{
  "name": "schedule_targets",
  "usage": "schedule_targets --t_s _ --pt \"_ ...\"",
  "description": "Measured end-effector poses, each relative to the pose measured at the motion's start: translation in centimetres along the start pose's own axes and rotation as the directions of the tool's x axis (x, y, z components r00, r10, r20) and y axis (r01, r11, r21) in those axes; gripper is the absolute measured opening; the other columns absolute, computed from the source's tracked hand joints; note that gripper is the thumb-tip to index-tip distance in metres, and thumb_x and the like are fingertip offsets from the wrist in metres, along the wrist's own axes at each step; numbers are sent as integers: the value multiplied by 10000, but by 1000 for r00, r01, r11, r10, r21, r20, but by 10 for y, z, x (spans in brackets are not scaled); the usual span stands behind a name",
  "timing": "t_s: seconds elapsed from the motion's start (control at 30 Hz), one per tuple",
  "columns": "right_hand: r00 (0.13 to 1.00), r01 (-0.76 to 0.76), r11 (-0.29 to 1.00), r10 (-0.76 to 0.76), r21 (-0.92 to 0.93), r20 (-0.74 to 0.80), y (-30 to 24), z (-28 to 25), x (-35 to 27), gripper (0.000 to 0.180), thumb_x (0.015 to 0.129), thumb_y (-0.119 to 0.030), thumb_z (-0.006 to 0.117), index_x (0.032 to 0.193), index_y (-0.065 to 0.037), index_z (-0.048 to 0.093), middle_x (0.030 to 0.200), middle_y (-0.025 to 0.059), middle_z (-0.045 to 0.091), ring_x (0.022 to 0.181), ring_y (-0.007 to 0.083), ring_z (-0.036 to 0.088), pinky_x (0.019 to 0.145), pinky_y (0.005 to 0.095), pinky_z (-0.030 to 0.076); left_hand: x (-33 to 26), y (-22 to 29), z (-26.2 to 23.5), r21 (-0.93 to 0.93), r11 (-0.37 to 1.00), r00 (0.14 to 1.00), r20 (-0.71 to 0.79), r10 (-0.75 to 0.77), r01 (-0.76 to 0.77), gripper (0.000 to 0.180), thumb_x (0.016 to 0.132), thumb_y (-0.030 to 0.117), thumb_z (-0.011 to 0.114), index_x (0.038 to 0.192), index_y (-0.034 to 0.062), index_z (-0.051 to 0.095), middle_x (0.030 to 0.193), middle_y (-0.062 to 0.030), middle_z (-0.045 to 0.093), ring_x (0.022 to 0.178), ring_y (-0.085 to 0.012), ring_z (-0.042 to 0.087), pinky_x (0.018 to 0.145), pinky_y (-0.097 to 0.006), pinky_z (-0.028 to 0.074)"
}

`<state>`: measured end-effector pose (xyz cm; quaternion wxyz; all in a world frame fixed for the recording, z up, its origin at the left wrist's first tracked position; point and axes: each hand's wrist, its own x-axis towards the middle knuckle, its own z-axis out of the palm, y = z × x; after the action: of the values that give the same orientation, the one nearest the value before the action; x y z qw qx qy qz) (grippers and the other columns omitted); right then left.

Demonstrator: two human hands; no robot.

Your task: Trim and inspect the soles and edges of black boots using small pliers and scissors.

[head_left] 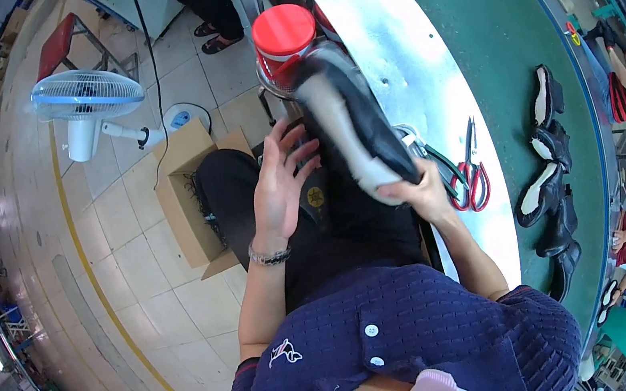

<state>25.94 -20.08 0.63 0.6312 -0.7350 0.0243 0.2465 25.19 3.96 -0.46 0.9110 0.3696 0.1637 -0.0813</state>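
The right hand [420, 194] pinches 1 end of a black shoe upper [354, 120] with a pale lining; its long axis runs up and away from that hand toward a red-lidded can [283, 34], which its far end partly hides. The left hand [278, 180] is spread, palm toward the upper, not touching it. A brown cardboard box [188, 202] sits left of the left hand, its contents unclear. Red-handled scissors [473, 171] lie right of the right hand.

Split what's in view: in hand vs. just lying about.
In hand:
right hand gripping black shoe
left hand, open, beside it

Lying about:
red-handled scissors
red can
shoes on green belt
cardboard box
fan
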Motion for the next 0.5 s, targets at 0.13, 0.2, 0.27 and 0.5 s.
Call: schedule_targets --t_s 0.13,0.2,0.27,0.5 --pt "902 -51 982 124 183 -414 4 -41 18 378 723 -183 780 1000 57 686 909 73 698 794 149 648 766 273 491 -15 -12 -41 193 981 999 -20 -25 29 544 1029 400 391 1437 44 341 1308 -143 522 1140 -236 567 976 -388 446" --pt "802 34 994 35 105 -597 7 -74 33 370 726 -217 781 957 60 698 908 90 697 829 147 642 798 265 476 -25 -17 -59 253 967 998 -62 -18 34 499 1032 367 400 1405 36 386 1274 -139 550 1062 -220 612 931 -358 478" --pt "677 22 1000 -19 -5 -735 -6 -102 43 379 743 -234 774 964 63 693 907 93 695 803 148 622 783 264 466 -37 -20 -79 331 937 986 -155 -60 109 447 1031 332 420 1362 32 436 1229 -130 582 1045 -206 620 915 -338 487" --pt "464 -210 964 -47 -162 -885 40 -253 104 616 836 -465 695 1075 101 640 989 173 681 901 237 628 862 335 467 -45 -26 -134 305 941 964 -256 -70 149 412 1032 298 425 1329 14 445 1146 -192 627 954 -264 669 843 -363 546"
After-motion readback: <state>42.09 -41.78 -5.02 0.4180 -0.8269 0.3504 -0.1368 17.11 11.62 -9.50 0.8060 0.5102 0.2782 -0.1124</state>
